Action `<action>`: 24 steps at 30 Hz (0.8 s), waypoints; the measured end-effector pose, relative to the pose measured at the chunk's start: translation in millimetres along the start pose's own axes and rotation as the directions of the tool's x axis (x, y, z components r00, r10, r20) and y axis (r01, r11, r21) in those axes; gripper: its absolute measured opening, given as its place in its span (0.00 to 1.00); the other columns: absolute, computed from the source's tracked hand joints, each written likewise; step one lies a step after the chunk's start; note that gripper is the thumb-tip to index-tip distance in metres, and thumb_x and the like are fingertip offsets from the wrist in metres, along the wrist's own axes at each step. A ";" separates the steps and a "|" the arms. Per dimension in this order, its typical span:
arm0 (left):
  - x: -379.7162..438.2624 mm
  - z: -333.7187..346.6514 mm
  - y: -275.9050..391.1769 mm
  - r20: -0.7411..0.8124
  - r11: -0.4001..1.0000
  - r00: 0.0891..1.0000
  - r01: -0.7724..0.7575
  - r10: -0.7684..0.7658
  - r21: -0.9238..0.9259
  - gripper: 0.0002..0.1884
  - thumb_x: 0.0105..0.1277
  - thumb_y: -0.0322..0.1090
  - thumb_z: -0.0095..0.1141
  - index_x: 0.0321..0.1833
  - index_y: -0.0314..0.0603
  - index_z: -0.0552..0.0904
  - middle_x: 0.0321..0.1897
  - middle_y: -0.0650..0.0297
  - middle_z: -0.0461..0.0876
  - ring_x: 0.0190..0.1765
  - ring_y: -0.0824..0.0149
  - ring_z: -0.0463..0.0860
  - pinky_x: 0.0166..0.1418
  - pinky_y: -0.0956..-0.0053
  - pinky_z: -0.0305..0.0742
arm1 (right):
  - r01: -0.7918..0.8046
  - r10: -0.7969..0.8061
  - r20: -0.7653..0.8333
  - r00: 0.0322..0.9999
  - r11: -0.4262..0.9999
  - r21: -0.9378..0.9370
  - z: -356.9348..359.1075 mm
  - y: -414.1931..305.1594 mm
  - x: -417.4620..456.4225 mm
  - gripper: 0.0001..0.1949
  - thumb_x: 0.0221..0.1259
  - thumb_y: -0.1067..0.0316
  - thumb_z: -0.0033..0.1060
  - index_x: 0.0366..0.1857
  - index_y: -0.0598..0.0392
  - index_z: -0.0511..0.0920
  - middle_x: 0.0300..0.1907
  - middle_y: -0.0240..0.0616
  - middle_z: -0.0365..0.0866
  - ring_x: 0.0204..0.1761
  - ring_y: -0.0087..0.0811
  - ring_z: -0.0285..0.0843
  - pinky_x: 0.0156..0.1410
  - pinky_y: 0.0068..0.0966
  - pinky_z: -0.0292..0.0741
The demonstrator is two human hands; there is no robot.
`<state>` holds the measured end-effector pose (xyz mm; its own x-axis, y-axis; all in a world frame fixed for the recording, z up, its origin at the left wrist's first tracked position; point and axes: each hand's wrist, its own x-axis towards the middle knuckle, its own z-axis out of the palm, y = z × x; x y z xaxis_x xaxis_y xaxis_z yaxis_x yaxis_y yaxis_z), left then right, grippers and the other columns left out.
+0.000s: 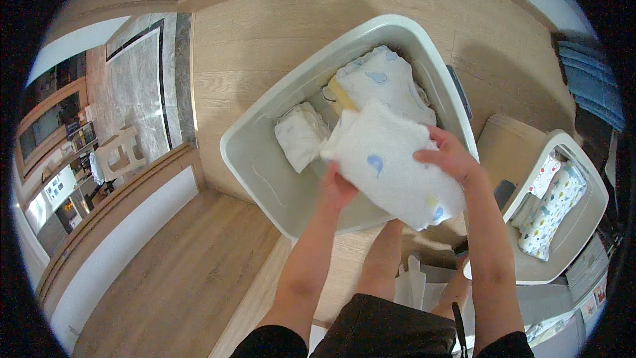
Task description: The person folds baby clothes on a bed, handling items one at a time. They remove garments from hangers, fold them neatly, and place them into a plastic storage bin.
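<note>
Between my two hands is a folded white cloth (392,164) with blue and yellow prints, held over a large pale plastic storage bin (258,199). My left hand (340,188) grips its near left corner. On the right side, my right hand (449,156) lies over the cloth with thumb and fingers pinching it. Beneath and beyond it in the bin rests another white cloth (382,77) with blue cloud-like prints and a yellow edge (343,93). A smaller bundled white cloth (302,134) sits at the left inside the bin.
A second, smaller bin (591,214) at the right holds a rolled patterned cloth (552,211) and a red-dotted white cloth (545,175). Blue fabric (591,84) hangs at the far right. A raised wooden sill (119,199) runs along the left, with a beige plastic stool (120,153) beyond.
</note>
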<state>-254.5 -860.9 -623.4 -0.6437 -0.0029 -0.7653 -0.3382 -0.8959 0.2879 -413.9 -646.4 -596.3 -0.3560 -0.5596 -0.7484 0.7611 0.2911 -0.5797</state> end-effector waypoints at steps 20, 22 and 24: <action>-103.7 -80.0 80.0 -0.389 0.885 0.921 0.168 0.016 0.434 0.24 0.51 0.29 0.65 0.52 0.35 0.74 0.46 0.59 0.80 0.48 0.63 0.79 0.51 0.68 0.76 | 0.260 0.149 0.577 0.803 0.784 -0.564 137.9 11.6 73.8 0.29 0.46 0.59 0.64 0.56 0.53 0.69 0.49 0.41 0.75 0.50 0.32 0.72 0.53 0.30 0.70; -108.2 -83.5 79.6 -0.417 0.907 0.909 0.172 0.005 0.385 0.25 0.52 0.31 0.64 0.54 0.36 0.73 0.47 0.58 0.79 0.48 0.63 0.79 0.51 0.67 0.76 | 0.107 0.373 0.549 0.748 0.749 -0.654 132.3 -11.0 63.1 0.30 0.47 0.58 0.65 0.57 0.53 0.68 0.51 0.38 0.74 0.51 0.31 0.72 0.53 0.30 0.70; -107.7 -97.6 76.2 -0.463 0.920 0.886 0.168 0.016 0.354 0.25 0.53 0.32 0.64 0.54 0.36 0.72 0.48 0.57 0.78 0.49 0.61 0.79 0.51 0.65 0.76 | -0.012 0.494 0.511 0.703 0.727 -0.687 118.9 -13.1 59.5 0.31 0.48 0.57 0.64 0.59 0.53 0.67 0.52 0.37 0.74 0.52 0.31 0.71 0.53 0.30 0.70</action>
<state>-144.0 -972.2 -575.2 -0.2577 -0.2230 -0.9401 -0.6625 -0.6675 0.3400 -380.5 -775.7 -594.9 0.4028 -0.6460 -0.6484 0.1852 0.7513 -0.6334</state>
